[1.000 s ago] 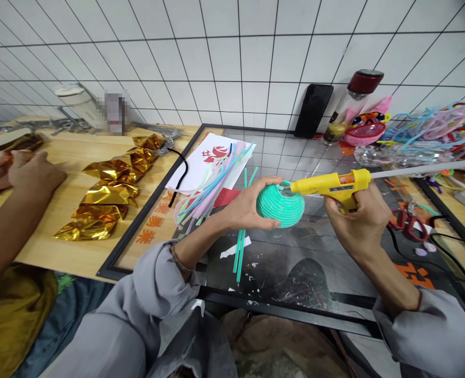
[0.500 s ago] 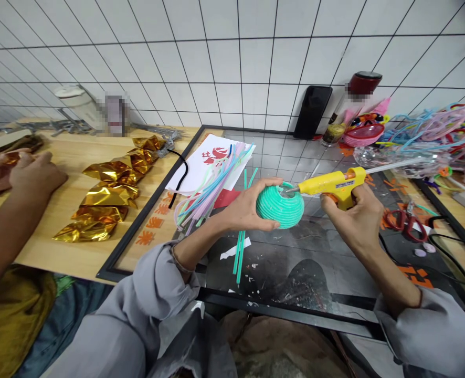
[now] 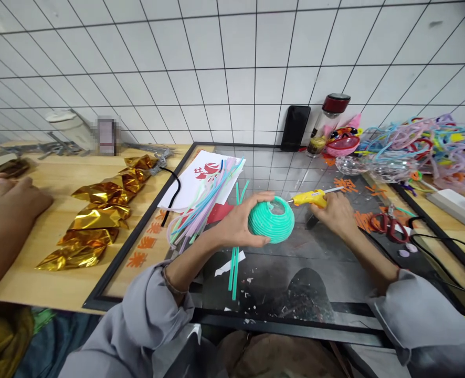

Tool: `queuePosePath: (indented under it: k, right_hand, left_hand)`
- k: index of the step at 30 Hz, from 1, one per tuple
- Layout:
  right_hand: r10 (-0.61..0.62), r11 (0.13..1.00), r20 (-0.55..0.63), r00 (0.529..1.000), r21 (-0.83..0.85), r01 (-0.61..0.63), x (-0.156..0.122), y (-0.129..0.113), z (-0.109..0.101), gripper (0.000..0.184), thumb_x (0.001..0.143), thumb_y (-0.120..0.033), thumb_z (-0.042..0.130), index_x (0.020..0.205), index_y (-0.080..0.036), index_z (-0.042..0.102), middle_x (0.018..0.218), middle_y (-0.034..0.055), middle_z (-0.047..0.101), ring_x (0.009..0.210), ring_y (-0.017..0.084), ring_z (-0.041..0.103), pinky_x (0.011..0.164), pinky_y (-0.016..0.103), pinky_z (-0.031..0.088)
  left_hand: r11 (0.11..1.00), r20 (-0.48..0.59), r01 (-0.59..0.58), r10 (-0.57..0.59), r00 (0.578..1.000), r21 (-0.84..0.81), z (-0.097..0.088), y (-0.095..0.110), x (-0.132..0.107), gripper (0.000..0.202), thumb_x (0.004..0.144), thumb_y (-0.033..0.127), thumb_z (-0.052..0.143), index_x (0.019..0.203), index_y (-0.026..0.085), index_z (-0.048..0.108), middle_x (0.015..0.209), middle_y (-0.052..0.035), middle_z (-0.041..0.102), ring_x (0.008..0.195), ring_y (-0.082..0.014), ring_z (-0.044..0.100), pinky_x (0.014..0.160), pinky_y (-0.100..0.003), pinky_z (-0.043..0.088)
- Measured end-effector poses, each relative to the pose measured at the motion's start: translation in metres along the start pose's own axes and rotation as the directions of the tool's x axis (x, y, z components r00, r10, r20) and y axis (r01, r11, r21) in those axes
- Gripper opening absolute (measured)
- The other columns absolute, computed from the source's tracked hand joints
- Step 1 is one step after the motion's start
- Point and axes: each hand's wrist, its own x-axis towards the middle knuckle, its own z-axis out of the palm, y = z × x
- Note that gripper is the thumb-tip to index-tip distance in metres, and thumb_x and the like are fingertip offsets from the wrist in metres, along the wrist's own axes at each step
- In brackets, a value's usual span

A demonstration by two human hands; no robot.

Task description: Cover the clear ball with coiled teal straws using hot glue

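Observation:
A round turquoise-green pot [image 3: 272, 227] with ridged coiled walls is gripped from its left side by my left hand [image 3: 240, 223]. The thumb lies low on it and the fingers curve over its rim; its open mouth faces up. My right hand [image 3: 337, 212] is wrapped round a yellow hot glue gun [image 3: 309, 198], with a clear glue stick [image 3: 337, 189] out of its back end. The gun's nozzle points at the pot's right side, just outside the mouth; I cannot tell whether it touches. Turquoise strips [image 3: 233, 275] lie on the glass tabletop below my left forearm.
Pastel strips [image 3: 199, 202] lie over white paper [image 3: 189, 173]. Gold foil [image 3: 94, 220] stretches at left, near another person's hand [image 3: 20, 199]. A phone [image 3: 295, 127] and bottle [image 3: 327, 126] stand by the wall. Red-handled scissors [image 3: 390, 226] and black cable [image 3: 445, 239] lie at right.
My right hand has brought the glue gun down and away from the pot's mouth, so its nozzle is now outside. My left hand keeps hold of the pot. The view has tilted up slightly.

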Motion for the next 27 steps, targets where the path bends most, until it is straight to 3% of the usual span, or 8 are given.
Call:
queuePosePath:
  k: [2,3,6,9,12,17,27]
  right_hand:
    - [-0.072,0.997,-0.057,0.996,0.009,0.073,-0.004,-0.010,-0.012,0.027,0.075,-0.042,0.069,0.082,-0.016,0.063,0.085,0.0126,0.064,0.082,0.029,0.058,0.065,0.035,0.039]
    - [-0.156,0.986,-0.143,0.977,0.031,0.162,-0.007,-0.018,-0.021,0.025,0.080,-0.040,0.066,0.087,-0.016,0.065,0.088,0.0125,0.065,0.085,0.029,0.059,0.067,0.036,0.040]
    - [-0.414,0.832,-0.354,0.839,0.227,0.507,-0.020,-0.054,-0.054,0.013,0.095,-0.026,0.055,0.093,-0.022,0.067,0.087,0.0081,0.068,0.085,0.023,0.062,0.075,0.038,0.047]
    - [-0.595,0.640,-0.377,0.710,0.311,0.702,-0.036,-0.090,-0.080,0.010,0.096,-0.020,0.059,0.097,-0.024,0.068,0.088,0.0056,0.070,0.081,0.020,0.064,0.073,0.037,0.048]
    - [-0.654,0.625,-0.374,0.657,0.222,0.748,-0.044,-0.107,-0.085,0.010,0.096,-0.018,0.060,0.093,-0.023,0.067,0.084,0.0045,0.071,0.076,0.020,0.062,0.068,0.036,0.044]
    - [-0.672,0.645,-0.367,0.643,0.136,0.752,-0.042,-0.103,-0.078,0.012,0.096,-0.017,0.059,0.088,-0.022,0.067,0.079,0.0037,0.070,0.072,0.018,0.059,0.066,0.035,0.038]
    - [-0.631,0.658,-0.306,0.713,0.276,0.701,-0.041,-0.095,-0.074,0.012,0.096,-0.015,0.058,0.091,-0.022,0.067,0.084,0.0046,0.069,0.077,0.019,0.061,0.069,0.035,0.041]
  left_hand:
    - [1.000,0.005,-0.010,0.010,1.000,0.015,0.001,0.000,0.000,0.087,0.064,0.030,0.085,0.140,0.023,0.043,0.157,-0.0180,0.042,0.147,-0.0372,0.042,0.123,-0.060,0.030]
    - [1.000,0.013,-0.019,0.019,1.000,0.020,0.002,0.000,0.000,0.087,0.064,0.029,0.084,0.140,0.023,0.043,0.157,-0.0180,0.042,0.148,-0.0373,0.041,0.123,-0.061,0.029]
    - [0.998,0.034,-0.058,0.056,0.998,0.037,0.006,0.000,-0.001,0.087,0.064,0.026,0.083,0.141,0.023,0.042,0.156,-0.0174,0.043,0.148,-0.0372,0.040,0.124,-0.060,0.030]
    - [0.996,0.023,-0.073,0.072,0.997,0.045,0.009,0.001,-0.001,0.089,0.065,0.029,0.082,0.144,0.024,0.041,0.157,-0.0166,0.043,0.147,-0.0376,0.041,0.123,-0.059,0.032]
    - [0.995,0.009,-0.079,0.079,0.997,0.066,0.011,0.001,-0.001,0.089,0.064,0.028,0.080,0.144,0.023,0.041,0.156,-0.0163,0.043,0.146,-0.0373,0.042,0.122,-0.058,0.034]
    - [0.993,0.008,-0.100,0.100,0.995,0.057,0.012,0.000,0.000,0.088,0.064,0.029,0.081,0.143,0.022,0.043,0.154,-0.0170,0.044,0.144,-0.0387,0.044,0.121,-0.059,0.035]
    - [0.996,0.022,-0.080,0.080,0.997,0.031,0.011,0.002,0.000,0.088,0.063,0.026,0.083,0.142,0.025,0.043,0.155,-0.0160,0.044,0.147,-0.0399,0.040,0.123,-0.062,0.031]
